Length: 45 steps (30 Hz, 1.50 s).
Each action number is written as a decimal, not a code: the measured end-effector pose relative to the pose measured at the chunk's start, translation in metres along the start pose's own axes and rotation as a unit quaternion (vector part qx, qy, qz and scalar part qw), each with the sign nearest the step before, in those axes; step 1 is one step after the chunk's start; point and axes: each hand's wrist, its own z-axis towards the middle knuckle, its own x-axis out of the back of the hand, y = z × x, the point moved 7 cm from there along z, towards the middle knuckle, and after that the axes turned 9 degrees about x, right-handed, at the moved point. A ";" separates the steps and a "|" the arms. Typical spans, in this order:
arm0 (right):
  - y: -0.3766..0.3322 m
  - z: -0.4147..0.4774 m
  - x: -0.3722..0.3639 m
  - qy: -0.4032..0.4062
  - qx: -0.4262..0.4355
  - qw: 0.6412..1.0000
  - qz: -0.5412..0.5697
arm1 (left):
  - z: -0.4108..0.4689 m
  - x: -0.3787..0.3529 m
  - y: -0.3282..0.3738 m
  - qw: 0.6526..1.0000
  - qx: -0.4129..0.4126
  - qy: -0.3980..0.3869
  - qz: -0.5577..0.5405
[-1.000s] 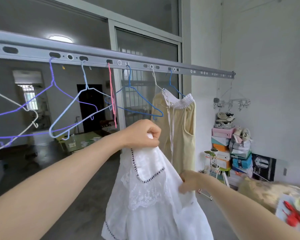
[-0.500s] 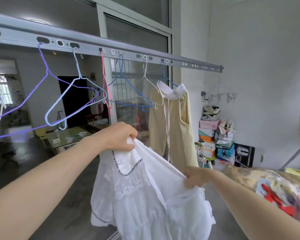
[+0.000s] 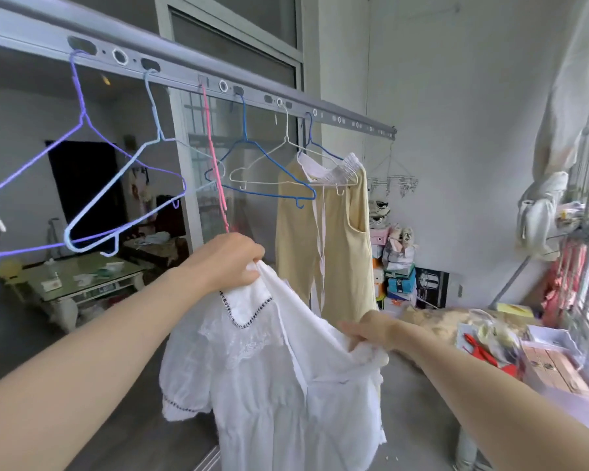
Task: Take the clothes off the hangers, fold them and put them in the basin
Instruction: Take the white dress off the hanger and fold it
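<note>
White dress [image 3: 279, 368], off its hanger, held in the air below the rail [image 3: 184, 68]: left hand [image 3: 232, 263] grips the collar, right hand [image 3: 368, 329] pinches the far shoulder. Within the last second the hands have drawn apart, spreading it, probably for folding; yellow trousers [image 3: 340, 249] are still hung.

L: left arm [image 3: 99, 351] extended forward and up | left hand [image 3: 230, 263] knuckles up, fingers curled, gripping white blouse [image 3: 269, 385] at collar | R: right arm [image 3: 490, 385] extended forward, lower | right hand [image 3: 371, 329] gripping bunched blouse shoulder
</note>
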 end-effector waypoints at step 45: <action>-0.080 0.005 -0.016 0.123 0.113 0.986 0.005 | -0.042 0.031 0.015 0.998 -0.045 0.014 -0.051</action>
